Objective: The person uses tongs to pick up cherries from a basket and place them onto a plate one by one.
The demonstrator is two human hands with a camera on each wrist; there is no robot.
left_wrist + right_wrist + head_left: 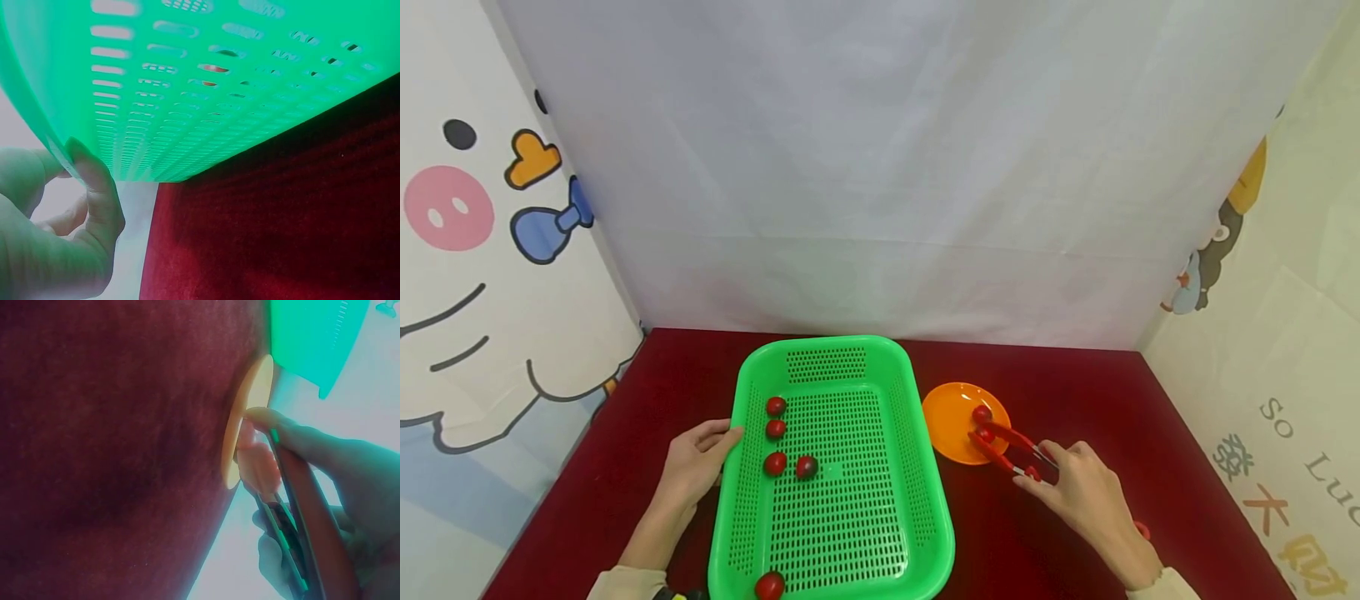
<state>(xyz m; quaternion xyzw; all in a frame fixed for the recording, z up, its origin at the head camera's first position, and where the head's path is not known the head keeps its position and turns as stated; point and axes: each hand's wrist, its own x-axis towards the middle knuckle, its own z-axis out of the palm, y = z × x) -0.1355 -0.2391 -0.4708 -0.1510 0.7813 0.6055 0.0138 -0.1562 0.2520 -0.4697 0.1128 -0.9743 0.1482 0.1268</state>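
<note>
A green perforated basket (pixel 835 340) stands on the table, with several small round red fruits, among them one fruit (pixel 776 407) at the left. My left hand (pixel 692 467) grips the basket's left rim, thumb on one side and fingers on the other in the left wrist view, where the hand (pixel 69 231) shows close. In my right hand (pixel 1086 492) is a pair of red-and-silver tongs (pixel 1011 436). Their tips are spread around a red fruit (pixel 984 434) on the orange plate (pixel 947 425); contact cannot be told. A second fruit (pixel 982 414) lies just behind it.
Dark red cloth (pixel 1045 375) covers the table. The plate sits close to the basket's right side. A white curtain (pixel 880 208) closes off the back, with printed panels at both sides. Something red (pixel 1142 530) shows partly behind the right wrist.
</note>
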